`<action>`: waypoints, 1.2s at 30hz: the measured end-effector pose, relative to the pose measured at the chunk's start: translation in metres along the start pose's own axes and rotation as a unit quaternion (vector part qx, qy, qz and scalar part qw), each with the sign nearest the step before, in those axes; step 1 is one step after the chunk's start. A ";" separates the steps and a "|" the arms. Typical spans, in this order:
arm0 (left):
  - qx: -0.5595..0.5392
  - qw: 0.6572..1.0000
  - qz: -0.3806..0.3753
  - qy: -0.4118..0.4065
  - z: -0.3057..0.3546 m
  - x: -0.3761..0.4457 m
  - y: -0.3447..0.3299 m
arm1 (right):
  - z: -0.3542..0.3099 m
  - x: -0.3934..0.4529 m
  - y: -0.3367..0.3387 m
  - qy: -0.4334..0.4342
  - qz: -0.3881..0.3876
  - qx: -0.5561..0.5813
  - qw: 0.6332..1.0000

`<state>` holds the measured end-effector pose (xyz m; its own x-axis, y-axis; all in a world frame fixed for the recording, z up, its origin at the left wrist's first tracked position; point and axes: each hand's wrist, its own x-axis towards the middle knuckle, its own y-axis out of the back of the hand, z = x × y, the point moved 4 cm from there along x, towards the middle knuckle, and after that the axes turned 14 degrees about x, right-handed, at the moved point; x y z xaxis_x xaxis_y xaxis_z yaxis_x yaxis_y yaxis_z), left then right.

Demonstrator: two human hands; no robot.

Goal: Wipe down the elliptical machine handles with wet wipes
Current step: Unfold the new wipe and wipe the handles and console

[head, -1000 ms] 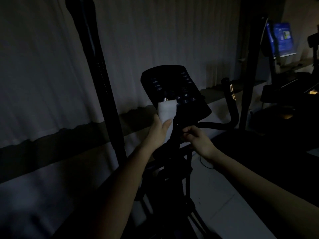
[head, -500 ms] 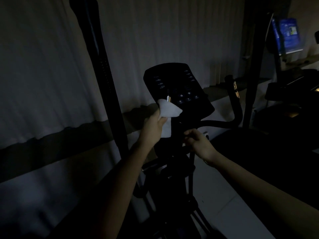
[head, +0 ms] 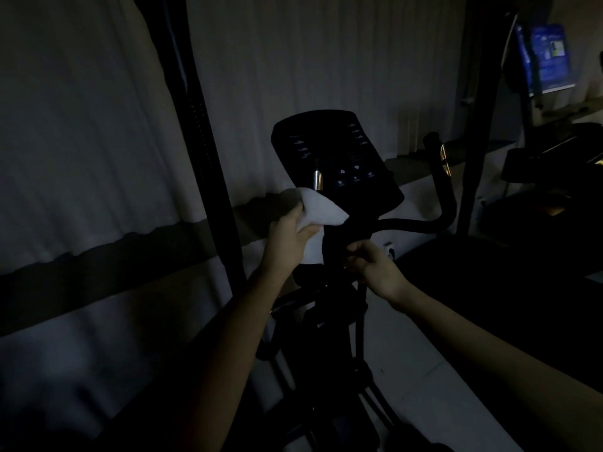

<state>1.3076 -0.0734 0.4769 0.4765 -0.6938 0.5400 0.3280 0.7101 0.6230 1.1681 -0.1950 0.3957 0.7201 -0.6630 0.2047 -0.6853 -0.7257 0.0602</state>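
Observation:
The room is dark. A black elliptical machine stands in front of me, its console (head: 336,158) tilted toward me. My left hand (head: 288,238) grips a white wet wipe (head: 318,212) wrapped around the left fixed handle just below its metal sensor (head: 318,181). My right hand (head: 372,264) is closed on the dark centre post under the console. The right fixed handle (head: 440,190) curves up to the right, untouched. A tall moving handle bar (head: 195,125) rises at the left.
Pale curtains (head: 81,125) hang behind the machine, above a low ledge. A second black upright (head: 473,125) stands at the right. A lit blue screen (head: 548,57) and other dark equipment sit at the far right. Light floor lies below.
My left hand has slid the wipe down the left handle, uncovering the metal sensor. My right hand has stayed on the centre post. The camera has shifted slightly.

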 end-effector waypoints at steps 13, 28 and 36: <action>0.177 0.971 0.045 -0.154 0.000 -0.040 0.023 | -0.044 -0.007 -0.006 0.126 0.002 0.003 0.992; 0.015 0.998 -0.036 -0.051 0.000 -0.021 0.042 | -0.068 0.003 -0.017 0.130 -0.047 0.066 0.988; -0.042 0.997 0.054 0.036 0.005 -0.024 0.051 | -0.085 0.001 -0.046 0.211 -0.012 0.026 0.977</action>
<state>1.3091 -0.0213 0.4986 0.5685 -0.6051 0.5573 0.3377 0.7894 0.5126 1.1905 -0.1468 0.4762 0.6191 -0.5198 0.5886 -0.6551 -0.7552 0.0221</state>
